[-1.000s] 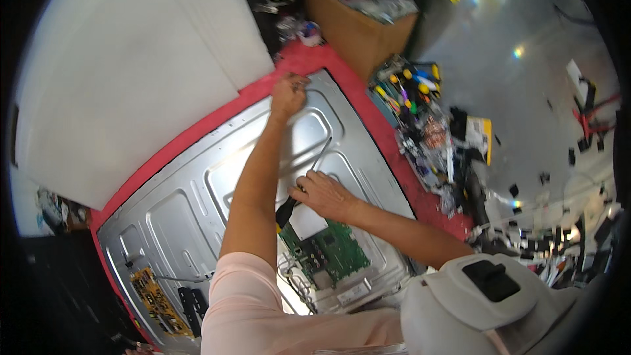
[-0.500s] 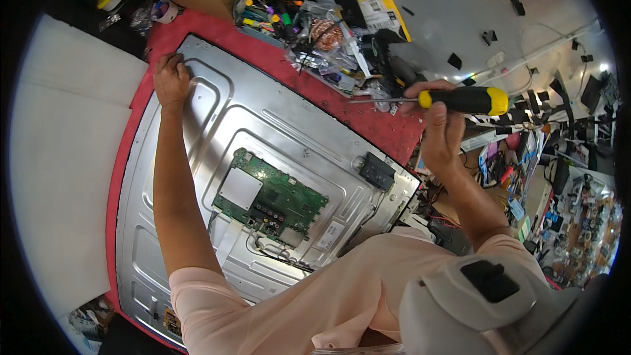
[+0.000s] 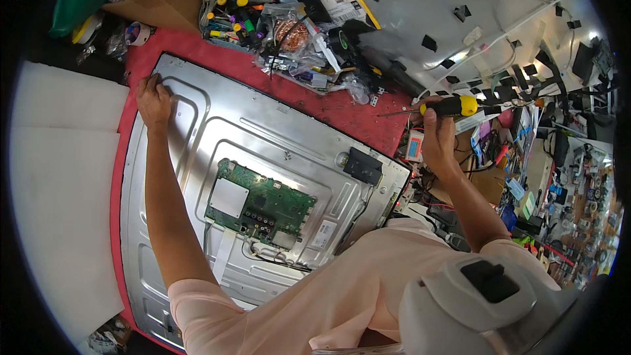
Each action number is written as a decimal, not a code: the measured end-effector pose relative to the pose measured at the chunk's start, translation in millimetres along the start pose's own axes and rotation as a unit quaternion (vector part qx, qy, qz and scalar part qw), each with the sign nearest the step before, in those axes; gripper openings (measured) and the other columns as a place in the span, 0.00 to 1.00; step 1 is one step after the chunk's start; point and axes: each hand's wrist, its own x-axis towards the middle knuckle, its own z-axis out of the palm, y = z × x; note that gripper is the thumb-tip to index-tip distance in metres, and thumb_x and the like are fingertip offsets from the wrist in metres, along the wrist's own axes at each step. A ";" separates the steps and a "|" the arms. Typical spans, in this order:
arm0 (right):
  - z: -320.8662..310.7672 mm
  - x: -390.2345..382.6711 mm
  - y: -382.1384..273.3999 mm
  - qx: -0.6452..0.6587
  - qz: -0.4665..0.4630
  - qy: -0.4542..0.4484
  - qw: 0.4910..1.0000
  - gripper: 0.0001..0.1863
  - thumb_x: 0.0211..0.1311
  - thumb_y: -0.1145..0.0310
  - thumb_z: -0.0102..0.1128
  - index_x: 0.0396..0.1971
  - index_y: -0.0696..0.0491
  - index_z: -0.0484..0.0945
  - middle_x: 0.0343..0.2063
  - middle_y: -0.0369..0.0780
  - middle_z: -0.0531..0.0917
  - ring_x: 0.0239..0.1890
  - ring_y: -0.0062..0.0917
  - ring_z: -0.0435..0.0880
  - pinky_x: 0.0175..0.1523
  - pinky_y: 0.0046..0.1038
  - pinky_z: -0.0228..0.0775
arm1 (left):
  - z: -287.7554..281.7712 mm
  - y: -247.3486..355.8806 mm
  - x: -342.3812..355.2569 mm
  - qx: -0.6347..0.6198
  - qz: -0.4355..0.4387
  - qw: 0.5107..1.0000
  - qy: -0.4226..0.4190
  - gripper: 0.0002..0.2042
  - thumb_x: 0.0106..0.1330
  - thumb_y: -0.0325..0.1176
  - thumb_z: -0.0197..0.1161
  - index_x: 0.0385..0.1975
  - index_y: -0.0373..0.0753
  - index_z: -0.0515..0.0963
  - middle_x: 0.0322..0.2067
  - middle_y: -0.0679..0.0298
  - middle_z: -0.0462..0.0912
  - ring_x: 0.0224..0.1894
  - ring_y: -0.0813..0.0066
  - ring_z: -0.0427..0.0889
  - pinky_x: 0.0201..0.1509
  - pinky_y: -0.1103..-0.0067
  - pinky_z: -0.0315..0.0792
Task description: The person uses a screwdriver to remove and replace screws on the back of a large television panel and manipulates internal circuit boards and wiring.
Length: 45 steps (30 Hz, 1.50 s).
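A large silver metal television panel [image 3: 230,102] lies back side up under my arms. A green circuit board [image 3: 282,200] with a white square plate [image 3: 229,197] is fixed near its middle. My left hand [image 3: 154,102] grips the panel's edge by its far left corner, fingers curled at the rim. In my right hand [image 3: 436,133] is a screwdriver [image 3: 453,106] with a black and yellow handle. Its shaft points left, held above the red mat beyond the panel's right part, apart from the panel. A black box-shaped module [image 3: 363,166] sits at the panel's right end.
Red matting [image 3: 315,102] borders the panel. Beyond it lie a tray of tools [image 3: 227,16], plastic bags [image 3: 289,34], a yellow-edged package [image 3: 348,6] and a cardboard box [image 3: 164,0]. White foam boards [image 3: 66,190] stand at left. Cluttered parts and wires crowd the right side.
The view has shifted, so the scene sits somewhat lower and further left. My right hand with the screwdriver has drawn away from the camera. The left hand stays at the panel's edge.
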 end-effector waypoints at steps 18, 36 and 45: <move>1.1 -12.8 23.4 0.031 0.031 0.017 0.999 0.16 0.72 0.60 0.47 0.46 0.59 0.68 0.35 0.39 0.76 0.35 0.21 0.78 0.43 0.26 0.71 | 4.0 3.6 -7.1 -0.040 -0.005 0.999 0.027 0.17 0.59 0.32 0.48 0.45 0.35 0.78 0.41 0.49 0.79 0.46 0.48 0.75 0.54 0.61 0.67; 151.4 65.4 -66.5 0.362 -0.065 -0.067 0.928 0.17 0.75 0.57 0.40 0.46 0.57 0.66 0.36 0.42 0.77 0.32 0.22 0.79 0.40 0.26 0.73 | -0.1 16.6 -6.4 -0.105 -0.109 0.987 0.045 0.14 0.55 0.28 0.54 0.42 0.38 0.75 0.38 0.51 0.79 0.44 0.50 0.74 0.50 0.60 0.66; 313.3 137.9 -116.6 0.377 -0.163 -0.136 0.902 0.15 0.74 0.61 0.42 0.47 0.59 0.65 0.34 0.41 0.76 0.31 0.21 0.78 0.39 0.23 0.73 | -20.4 20.3 -4.5 -0.085 -0.126 0.988 0.011 0.13 0.49 0.32 0.59 0.36 0.39 0.75 0.37 0.57 0.78 0.46 0.57 0.73 0.50 0.64 0.66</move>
